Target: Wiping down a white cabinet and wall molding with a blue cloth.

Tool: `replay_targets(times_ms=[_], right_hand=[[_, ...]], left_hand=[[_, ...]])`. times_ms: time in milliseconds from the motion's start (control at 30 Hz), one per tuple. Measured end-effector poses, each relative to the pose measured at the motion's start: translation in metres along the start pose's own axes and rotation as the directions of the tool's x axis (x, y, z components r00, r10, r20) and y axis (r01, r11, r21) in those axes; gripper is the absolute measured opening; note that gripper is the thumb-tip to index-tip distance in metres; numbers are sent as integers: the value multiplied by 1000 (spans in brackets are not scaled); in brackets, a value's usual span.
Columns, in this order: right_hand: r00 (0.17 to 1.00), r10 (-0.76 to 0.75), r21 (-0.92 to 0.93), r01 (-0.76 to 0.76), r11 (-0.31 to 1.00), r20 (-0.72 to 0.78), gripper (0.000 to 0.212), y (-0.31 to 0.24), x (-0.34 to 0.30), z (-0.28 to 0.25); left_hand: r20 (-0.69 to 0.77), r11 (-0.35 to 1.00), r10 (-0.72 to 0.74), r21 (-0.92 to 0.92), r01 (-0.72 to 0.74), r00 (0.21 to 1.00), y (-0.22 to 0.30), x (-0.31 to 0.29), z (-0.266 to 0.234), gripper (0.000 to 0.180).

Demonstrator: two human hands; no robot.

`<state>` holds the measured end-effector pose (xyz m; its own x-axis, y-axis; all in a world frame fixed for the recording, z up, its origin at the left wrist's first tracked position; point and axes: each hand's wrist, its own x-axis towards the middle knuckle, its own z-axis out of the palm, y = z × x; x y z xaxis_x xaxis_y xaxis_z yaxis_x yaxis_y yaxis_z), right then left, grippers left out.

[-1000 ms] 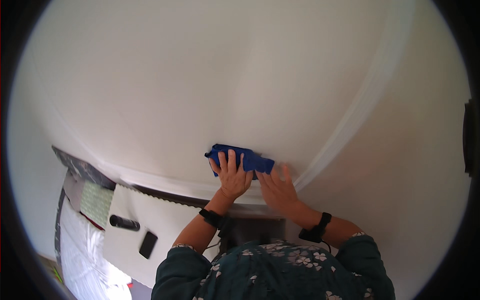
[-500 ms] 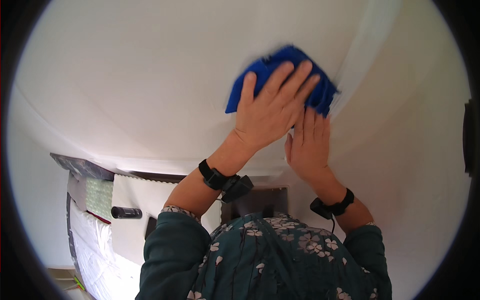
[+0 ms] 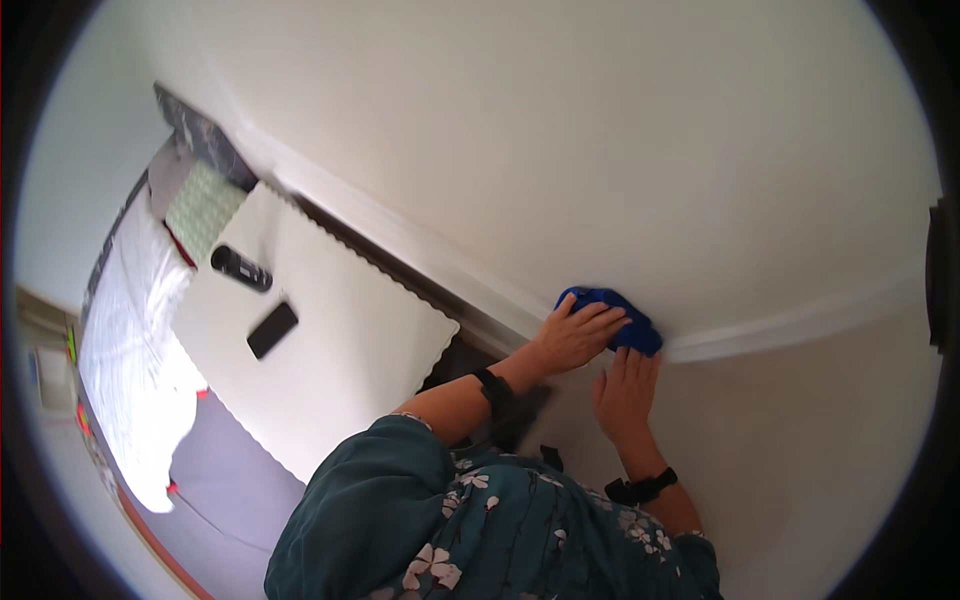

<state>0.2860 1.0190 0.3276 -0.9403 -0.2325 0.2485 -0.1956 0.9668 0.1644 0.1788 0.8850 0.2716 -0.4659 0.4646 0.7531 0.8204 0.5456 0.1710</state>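
My left hand [image 3: 578,338] lies over a crumpled blue cloth [image 3: 643,334], its fingers stretched across the cloth and pressing it to the white wall [image 3: 700,200]. Below it, my right hand [image 3: 627,395] rests against the wall, fingers straight and fairly close together. Its fingertips meet the cloth's lower edge; whether they reach beneath it I cannot tell. The cloth sits where a pale band runs off to the right along a bend in the wall. Black straps with small dark devices circle both wrists.
To the left stands a white table [image 3: 350,340] with a scalloped edge. On it are a black cylindrical bottle [image 3: 241,268] and a dark phone [image 3: 273,330]. Beyond is a bed [image 3: 130,310] with white bedding and a dark headboard [image 3: 205,135]. Grey floor [image 3: 230,460] shows below.
Both hands and the blue cloth have moved lower in the picture, to the wall's bend. The view has turned, so more of the table, phone and bed shows.
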Motion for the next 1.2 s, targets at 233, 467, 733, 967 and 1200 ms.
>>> replay_targets(times_ms=[233,467,733,967,1200], right_hand=[[958,-226,55,219,974,178,51,-4,34,19],[869,-494,7,494,869,-33,46,-23,71,40],[828,-560,3,560,829,25,56,-9,68,42],[853,-517,96,510,855,71,56,-14,57,54],[785,-601,88,616,783,-147,45,-49,103,64]], left_hand=[[43,803,-587,-96,589,808,17,-28,13,60],[-148,510,-851,-463,725,504,3,-40,-11,84],[100,94,-971,-670,736,216,14,-72,5,82],[160,74,-955,-690,720,251,22,-71,51,43],[69,15,-992,-762,647,103,-17,-54,16,33]])
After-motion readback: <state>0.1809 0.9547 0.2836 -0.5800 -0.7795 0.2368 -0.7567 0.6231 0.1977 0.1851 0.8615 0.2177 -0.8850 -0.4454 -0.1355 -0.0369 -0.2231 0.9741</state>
